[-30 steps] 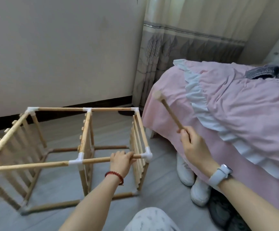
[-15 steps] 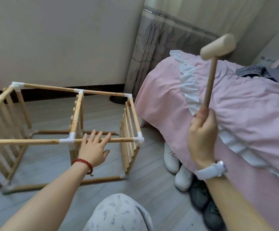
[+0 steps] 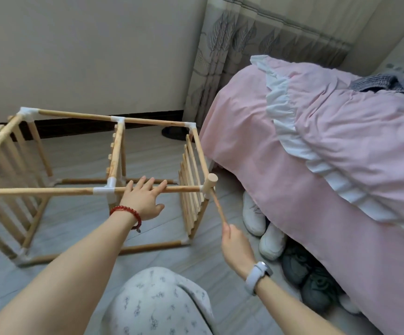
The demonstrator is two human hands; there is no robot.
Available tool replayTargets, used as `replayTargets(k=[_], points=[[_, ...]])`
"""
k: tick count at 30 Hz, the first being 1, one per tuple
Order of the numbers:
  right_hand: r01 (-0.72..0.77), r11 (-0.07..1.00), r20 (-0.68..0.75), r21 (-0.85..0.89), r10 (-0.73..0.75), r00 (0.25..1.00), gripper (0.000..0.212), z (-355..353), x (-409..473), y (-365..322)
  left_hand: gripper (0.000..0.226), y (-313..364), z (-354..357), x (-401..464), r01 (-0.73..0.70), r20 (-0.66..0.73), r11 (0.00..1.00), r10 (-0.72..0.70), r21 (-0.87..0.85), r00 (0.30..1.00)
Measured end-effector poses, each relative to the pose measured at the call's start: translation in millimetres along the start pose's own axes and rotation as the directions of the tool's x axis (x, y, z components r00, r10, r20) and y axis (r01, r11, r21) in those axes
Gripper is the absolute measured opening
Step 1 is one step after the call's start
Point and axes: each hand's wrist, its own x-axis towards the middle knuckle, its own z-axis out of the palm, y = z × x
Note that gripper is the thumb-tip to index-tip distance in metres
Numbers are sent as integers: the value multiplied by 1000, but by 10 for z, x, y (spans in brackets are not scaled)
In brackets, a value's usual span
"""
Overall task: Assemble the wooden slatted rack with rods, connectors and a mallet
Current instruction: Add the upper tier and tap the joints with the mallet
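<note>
The wooden slatted rack [image 3: 51,189] stands on the floor, its rods joined by white connectors [image 3: 104,189]. My left hand [image 3: 143,199] lies with straight fingers on the near top rod [image 3: 184,189], between the middle connector and the right corner. My right hand [image 3: 234,245] grips the handle of the wooden mallet [image 3: 210,183]. The mallet head sits on the near right corner connector and hides most of it.
A bed with a pink cover [image 3: 329,153] runs along the right, close to the rack. White shoes [image 3: 259,218] and dark shoes [image 3: 309,274] lie beneath its edge. A patterned curtain [image 3: 232,56] hangs behind, and my knee [image 3: 159,305] is at the bottom.
The mallet has swung down from above the bed onto the rack's near right corner. My left hand went from gripping the rod to lying flat on it.
</note>
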Motion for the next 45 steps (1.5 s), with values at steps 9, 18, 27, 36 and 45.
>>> replayTargets(k=[9, 18, 27, 36, 45], points=[[396, 857, -587, 330, -143, 797, 32, -687, 204, -313, 73, 7, 24, -58, -21, 14, 999, 20, 31, 1000], [242, 939, -321, 242, -158, 934, 34, -227, 177, 96, 75, 33, 24, -56, -10, 9, 1000, 10, 4, 1000], [4, 994, 41, 105, -8, 999, 37, 103, 220, 451, 47, 126, 82, -39, 63, -68, 990, -73, -130, 995], [74, 914, -102, 399, -36, 994, 39, -212, 630, 268, 33, -69, 172, -166, -11, -323, 912, -134, -411, 937], [81, 927, 95, 366, -124, 988, 39, 239, 893, -57, 21, -1325, -242, -400, 252, -163, 967, -242, 45, 956]])
